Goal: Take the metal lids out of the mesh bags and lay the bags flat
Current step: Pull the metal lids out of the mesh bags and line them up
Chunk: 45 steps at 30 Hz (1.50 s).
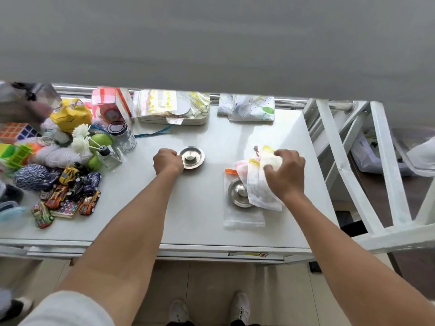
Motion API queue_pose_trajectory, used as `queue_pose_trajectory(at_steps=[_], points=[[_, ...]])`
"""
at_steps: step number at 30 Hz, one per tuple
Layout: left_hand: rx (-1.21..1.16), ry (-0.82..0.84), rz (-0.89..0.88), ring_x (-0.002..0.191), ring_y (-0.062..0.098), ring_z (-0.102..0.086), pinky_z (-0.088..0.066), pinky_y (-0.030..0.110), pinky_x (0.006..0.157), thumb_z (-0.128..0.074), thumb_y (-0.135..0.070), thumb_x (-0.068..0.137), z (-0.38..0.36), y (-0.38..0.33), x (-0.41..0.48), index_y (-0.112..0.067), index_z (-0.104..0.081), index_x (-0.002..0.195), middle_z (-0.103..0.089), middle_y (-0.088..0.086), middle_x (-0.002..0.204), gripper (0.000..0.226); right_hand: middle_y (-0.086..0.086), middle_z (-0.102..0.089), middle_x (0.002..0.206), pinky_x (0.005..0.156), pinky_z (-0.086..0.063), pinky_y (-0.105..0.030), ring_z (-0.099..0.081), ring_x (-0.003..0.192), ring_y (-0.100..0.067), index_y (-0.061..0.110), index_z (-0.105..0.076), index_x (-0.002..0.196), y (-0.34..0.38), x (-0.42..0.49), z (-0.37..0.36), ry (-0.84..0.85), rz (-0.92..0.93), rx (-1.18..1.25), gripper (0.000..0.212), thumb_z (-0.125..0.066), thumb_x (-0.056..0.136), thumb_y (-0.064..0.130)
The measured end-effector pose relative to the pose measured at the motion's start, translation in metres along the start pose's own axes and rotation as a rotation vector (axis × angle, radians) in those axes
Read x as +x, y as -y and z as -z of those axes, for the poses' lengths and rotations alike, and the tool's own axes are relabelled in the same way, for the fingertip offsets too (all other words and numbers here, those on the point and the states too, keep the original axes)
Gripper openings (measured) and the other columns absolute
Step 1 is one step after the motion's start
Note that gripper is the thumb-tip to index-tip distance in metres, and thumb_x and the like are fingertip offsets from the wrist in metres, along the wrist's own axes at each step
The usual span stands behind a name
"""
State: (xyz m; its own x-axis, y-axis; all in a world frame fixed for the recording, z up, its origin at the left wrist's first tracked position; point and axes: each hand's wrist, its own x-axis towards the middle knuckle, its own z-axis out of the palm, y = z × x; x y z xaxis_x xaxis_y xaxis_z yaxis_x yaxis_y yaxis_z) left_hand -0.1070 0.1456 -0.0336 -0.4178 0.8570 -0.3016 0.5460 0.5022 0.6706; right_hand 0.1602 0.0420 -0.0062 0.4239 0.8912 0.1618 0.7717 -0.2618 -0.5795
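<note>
A round metal lid (pixel 192 157) with a knob lies bare near the middle of the white table (pixel 200 220). My left hand (pixel 167 161) touches its left rim, fingers curled on the edge. To the right, a second metal lid (pixel 237 192) sits inside a white mesh bag with an orange tab (pixel 242 217) that lies flat. My right hand (pixel 286 174) presses on a bunched pile of mesh bags (pixel 255 180) with yellow and pink tabs, which overlaps that lid's right side. Whether the pile hides more lids I cannot tell.
Clutter fills the table's left: toy cars (pixel 70 191), yarn, green apples (pixel 101 140), glass jars (pixel 122 135), a puzzle cube (pixel 15 131). A tray of packets (pixel 174 109) and folded cloth (pixel 249 109) line the back. A white metal frame (pixel 353 165) stands right of the table.
</note>
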Motion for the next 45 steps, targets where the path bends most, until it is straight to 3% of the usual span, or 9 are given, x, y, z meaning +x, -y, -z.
queue_pose_trajectory(at_steps=[4,9,14,19,22,28,35,39,45], points=[[-0.021,-0.015,-0.044,0.113,0.033,-0.062,-0.047,0.03,0.091,-0.065,-0.019,0.09,0.0,0.001,0.005,-0.007,-0.071,0.113,-0.068,0.017,0.122,0.027,0.006,-0.064,0.123,0.104,-0.035,-0.037,-0.043,0.128,-0.025,0.023,-0.067,0.115,0.029,-0.011,-0.01,0.388,0.392,-0.107,0.048,-0.07,0.07,0.038],[0.086,-0.124,-0.253,0.114,0.035,-0.057,-0.044,0.036,0.093,-0.058,-0.029,0.094,0.005,0.002,-0.01,-0.011,-0.06,0.128,-0.056,0.017,0.128,0.038,0.007,-0.032,0.153,0.114,-0.016,-0.043,-0.002,0.149,-0.028,0.029,-0.043,0.14,0.041,-0.016,-0.019,0.787,0.448,-0.503,0.087,-0.072,0.059,0.042],[0.165,-0.063,-0.593,0.087,0.032,-0.062,-0.046,0.034,0.073,-0.06,-0.032,0.09,-0.002,-0.003,-0.055,-0.011,-0.068,0.096,-0.065,0.01,0.099,0.023,-0.002,-0.033,0.146,0.113,-0.022,-0.042,-0.009,0.147,-0.028,0.025,-0.046,0.134,0.043,-0.009,-0.02,0.848,0.394,-0.571,0.091,-0.078,0.052,0.044],[0.182,0.479,-0.55,0.059,0.017,-0.049,-0.04,0.033,0.059,-0.061,-0.039,0.087,-0.026,-0.012,-0.089,-0.01,-0.066,0.064,-0.057,0.006,0.06,0.037,-0.002,-0.047,0.134,0.107,-0.032,-0.038,-0.021,0.142,-0.026,0.026,-0.065,0.079,0.051,-0.006,-0.017,0.724,0.425,-0.51,0.026,-0.07,0.058,0.04],[0.209,0.594,-0.474,0.055,0.018,-0.053,-0.048,0.033,0.059,-0.062,-0.041,0.085,-0.034,-0.012,-0.098,-0.015,-0.064,0.056,-0.057,0.001,0.055,0.038,-0.002,-0.042,0.143,0.11,-0.027,-0.039,-0.016,0.145,-0.026,0.022,-0.066,0.109,0.051,-0.007,-0.012,0.74,0.42,-0.551,0.062,-0.074,0.056,0.052],[0.236,0.605,-0.379,0.065,0.022,-0.062,-0.058,0.04,0.073,-0.068,-0.041,0.082,-0.043,-0.014,-0.104,-0.003,-0.075,0.08,-0.074,0.014,0.079,0.038,-0.007,-0.026,0.156,0.115,-0.022,-0.044,-0.007,0.148,-0.033,0.021,-0.023,0.152,0.032,-0.009,-0.005,0.827,0.283,-0.659,0.127,-0.085,0.047,0.056],[0.128,0.531,-0.212,0.071,0.02,-0.073,-0.06,0.031,0.07,-0.074,-0.021,0.068,-0.043,-0.019,-0.114,-0.01,-0.073,0.065,-0.073,0.007,0.068,0.011,-0.005,-0.024,0.156,0.113,-0.024,-0.045,-0.01,0.147,-0.031,0.022,-0.024,0.15,0.027,-0.01,-0.004,0.82,0.269,-0.575,0.121,-0.084,0.05,0.051],[0.049,0.485,-0.18,0.052,0.01,-0.066,-0.049,0.019,0.051,-0.073,-0.023,0.064,-0.032,-0.02,-0.113,-0.011,-0.072,0.058,-0.072,0.006,0.059,0.014,-0.005,-0.019,0.159,0.113,-0.021,-0.046,-0.006,0.148,-0.031,0.023,-0.022,0.151,0.027,-0.008,0.0,0.845,0.222,-0.56,0.121,-0.086,0.051,0.05],[-0.149,0.467,-0.103,0.059,0.018,-0.069,-0.045,0.022,0.053,-0.076,-0.01,0.068,-0.001,-0.009,-0.09,-0.009,-0.063,0.053,-0.062,0.003,0.051,0.02,-0.007,-0.012,0.163,0.115,-0.017,-0.047,-0.001,0.15,-0.033,0.021,-0.012,0.154,0.027,-0.011,0.0,0.837,0.209,-0.581,0.125,-0.086,0.057,0.045]])
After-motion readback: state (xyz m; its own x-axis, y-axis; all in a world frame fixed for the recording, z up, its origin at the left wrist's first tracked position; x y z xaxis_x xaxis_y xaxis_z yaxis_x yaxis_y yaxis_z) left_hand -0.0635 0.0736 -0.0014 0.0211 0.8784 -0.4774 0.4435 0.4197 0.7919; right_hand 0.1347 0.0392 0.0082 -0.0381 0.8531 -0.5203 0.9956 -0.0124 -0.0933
